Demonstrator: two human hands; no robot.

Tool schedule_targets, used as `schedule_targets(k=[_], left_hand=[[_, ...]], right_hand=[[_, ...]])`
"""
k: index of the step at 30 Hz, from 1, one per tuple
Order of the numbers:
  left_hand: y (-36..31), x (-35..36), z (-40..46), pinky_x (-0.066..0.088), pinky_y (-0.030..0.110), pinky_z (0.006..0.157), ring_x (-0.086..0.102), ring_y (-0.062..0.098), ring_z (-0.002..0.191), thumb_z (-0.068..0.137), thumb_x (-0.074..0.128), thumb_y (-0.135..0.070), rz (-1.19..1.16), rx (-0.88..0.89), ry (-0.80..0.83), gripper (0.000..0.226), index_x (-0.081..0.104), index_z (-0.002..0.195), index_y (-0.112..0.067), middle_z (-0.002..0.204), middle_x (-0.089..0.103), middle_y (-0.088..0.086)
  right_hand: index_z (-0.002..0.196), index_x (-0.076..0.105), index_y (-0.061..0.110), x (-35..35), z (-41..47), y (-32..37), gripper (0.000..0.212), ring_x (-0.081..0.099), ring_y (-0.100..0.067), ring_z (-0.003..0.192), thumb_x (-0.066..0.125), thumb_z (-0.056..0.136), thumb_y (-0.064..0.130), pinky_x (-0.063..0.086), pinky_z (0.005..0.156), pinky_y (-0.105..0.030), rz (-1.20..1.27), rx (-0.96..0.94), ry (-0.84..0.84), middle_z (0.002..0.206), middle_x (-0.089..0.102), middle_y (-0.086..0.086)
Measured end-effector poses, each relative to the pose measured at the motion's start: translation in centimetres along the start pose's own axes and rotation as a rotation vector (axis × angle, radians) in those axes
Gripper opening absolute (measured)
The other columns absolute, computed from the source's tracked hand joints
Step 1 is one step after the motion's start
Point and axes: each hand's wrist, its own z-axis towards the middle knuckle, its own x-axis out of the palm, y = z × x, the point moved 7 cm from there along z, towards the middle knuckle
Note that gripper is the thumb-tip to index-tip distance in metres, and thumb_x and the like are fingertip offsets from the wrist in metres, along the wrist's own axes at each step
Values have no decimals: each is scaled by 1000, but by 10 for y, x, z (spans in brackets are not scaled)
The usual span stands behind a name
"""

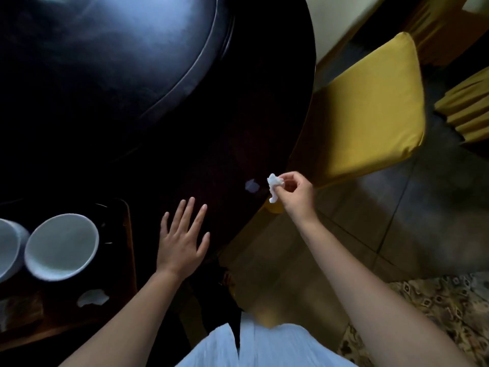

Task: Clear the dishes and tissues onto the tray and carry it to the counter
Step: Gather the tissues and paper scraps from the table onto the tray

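Note:
My right hand [293, 192] pinches a small crumpled white tissue [274, 187] at the dark table's near right edge. Its faint reflection shows on the tabletop just left of it. My left hand [182, 239] lies flat on the table with fingers spread, holding nothing. At the lower left a brown wooden tray [124, 300] carries two white bowls, one whole [62, 246] and one cut off by the frame's left edge [9, 247]. Another crumpled tissue [93, 298] rests on the tray near the bowls.
A dark round table [211, 144] with a raised glossy turntable [111, 49] fills the upper left. A yellow cushioned chair [370, 109] stands close to the table's right edge, with yellow fabric [465, 107] beyond it. Tiled floor and a patterned rug [436, 308] lie at right.

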Motion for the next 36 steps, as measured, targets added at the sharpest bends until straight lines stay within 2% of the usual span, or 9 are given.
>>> schedule_targets(k=[1, 4, 9, 12, 15, 24, 30, 36], left_hand=[[0, 0, 0, 5, 46, 115, 5, 19, 145, 87, 25, -50, -3, -4, 0, 62, 12, 145, -30, 156, 10, 3], [1, -1, 0, 0, 42, 115, 4, 18, 145, 87, 28, -49, 1, -6, 1, 62, 14, 145, -31, 156, 12, 2], [1, -4, 1, 2, 41, 114, 9, 18, 144, 87, 33, -47, -3, 0, -6, 62, 19, 145, -29, 155, 17, 3], [1, -4, 2, 4, 42, 114, 11, 19, 144, 87, 33, -47, -4, -1, -9, 62, 21, 144, -29, 155, 19, 4], [1, -4, 2, 6, 43, 114, 11, 20, 144, 87, 32, -48, -3, 1, -7, 61, 22, 145, -29, 155, 19, 4], [0, -5, 1, 8, 44, 114, 13, 21, 144, 87, 33, -47, -12, 3, -19, 61, 23, 144, -28, 154, 22, 6], [1, -4, 1, 9, 45, 114, 12, 21, 144, 87, 32, -48, -2, 3, -21, 61, 23, 144, -29, 155, 22, 5], [0, -6, 2, 9, 45, 114, 12, 20, 143, 87, 33, -46, -17, 9, -43, 60, 26, 144, -28, 154, 23, 6]], right_hand=[[90, 64, 6, 2, 12, 8, 13, 62, -20, 82, 70, 80, 9, 52, 68, -26, -122, -79, -21, 89, 66, -9], [89, 63, 3, 16, 40, 36, 10, 59, -25, 81, 65, 80, 2, 42, 67, -24, -366, -338, -55, 89, 63, -15], [94, 60, 1, 48, 57, 52, 14, 57, -29, 90, 61, 81, -3, 49, 79, -35, -550, -557, 38, 95, 61, -17], [101, 63, 1, 63, 54, 46, 17, 56, -30, 96, 58, 85, 2, 48, 85, -36, -606, -593, 135, 101, 62, -17], [107, 65, 2, 62, 50, 42, 21, 55, -29, 97, 54, 90, 6, 50, 84, -38, -569, -595, 173, 104, 64, -17], [101, 70, 3, 63, 48, 34, 17, 59, -26, 85, 62, 88, 9, 54, 75, -35, -486, -477, 211, 92, 62, -17], [100, 70, 1, 62, 19, 26, 16, 59, -24, 80, 63, 87, 6, 51, 66, -26, -480, -578, 283, 90, 62, -15], [98, 69, 2, 61, -19, 13, 13, 60, -25, 90, 62, 86, 2, 58, 75, -37, -505, -673, 398, 96, 64, -15]])
